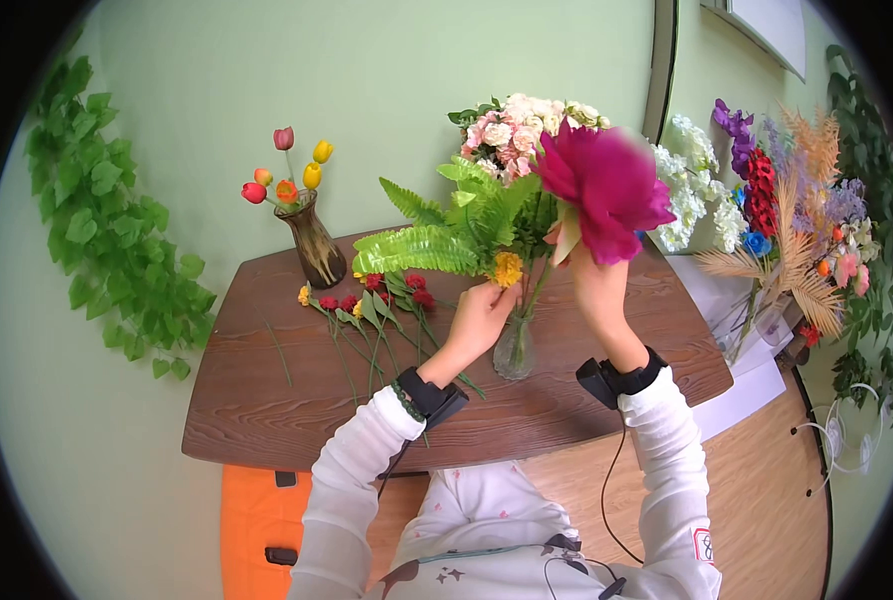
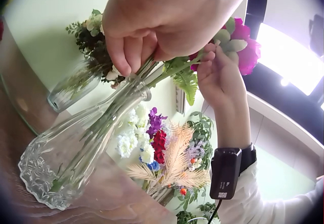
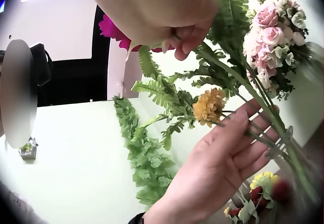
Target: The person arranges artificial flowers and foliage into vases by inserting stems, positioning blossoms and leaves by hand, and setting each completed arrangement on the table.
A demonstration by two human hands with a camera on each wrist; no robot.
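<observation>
A clear glass vase (image 1: 513,352) stands upright on the table, with stems inside it and green fern leaves (image 1: 418,250) fanning out above. My left hand (image 1: 482,318) is at the vase's mouth; in the left wrist view its fingers (image 2: 132,51) curl round the stems just above the glass rim (image 2: 144,88). Beside its thumb is a yellow-orange flower (image 3: 209,107). My right hand (image 1: 599,292) pinches the thick green stem (image 3: 223,67) of a large magenta flower (image 1: 606,190), close under the bloom. That stem runs down into the vase.
Red and yellow flowers (image 1: 346,303) with long stems lie on the table (image 1: 256,400) left of the vase. A brown vase (image 1: 318,245) of tulips stands back left. Behind are pink and white roses (image 1: 511,135); more bouquets (image 1: 766,220) stand at the right.
</observation>
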